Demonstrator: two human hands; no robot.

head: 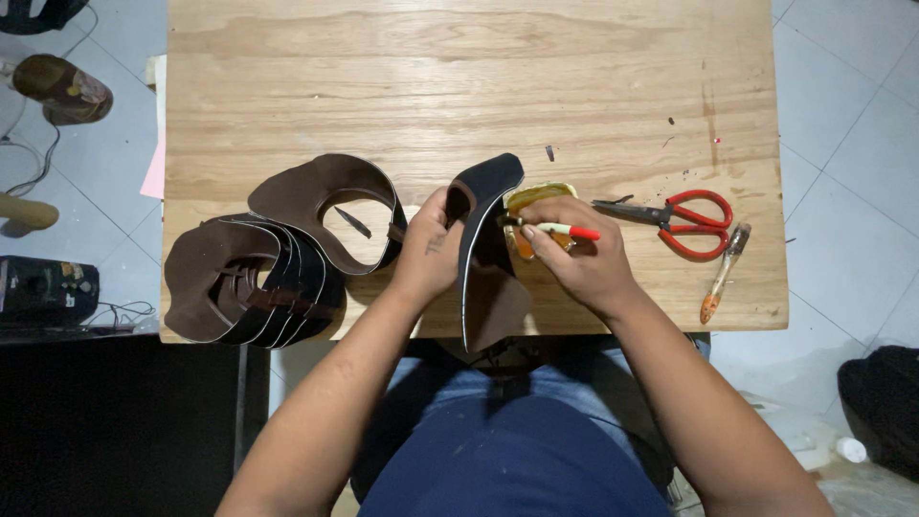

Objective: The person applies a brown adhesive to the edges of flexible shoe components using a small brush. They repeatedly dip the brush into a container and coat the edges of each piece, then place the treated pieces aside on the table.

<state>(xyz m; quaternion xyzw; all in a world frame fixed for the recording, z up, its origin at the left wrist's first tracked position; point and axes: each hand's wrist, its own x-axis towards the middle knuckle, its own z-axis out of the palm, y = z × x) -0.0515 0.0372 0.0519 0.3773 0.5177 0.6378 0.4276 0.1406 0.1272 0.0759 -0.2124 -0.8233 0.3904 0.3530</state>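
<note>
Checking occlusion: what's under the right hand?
Under the right hand, a yellowish container on the table; only its rim shows. The hand holds a red-tipped tool. Contents hidden.

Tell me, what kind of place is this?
Probably a small leather or shoemaking workshop: a stack of cut brown leather pieces lies on a wooden worktable, beside red-handled scissors and a glue-stained brush.

Left of the left hand (428,251) lie five brown leather cutouts (251,278); right of the right hand (577,257), one pair of red-handled scissors (680,220) and one brush (725,271).
</note>
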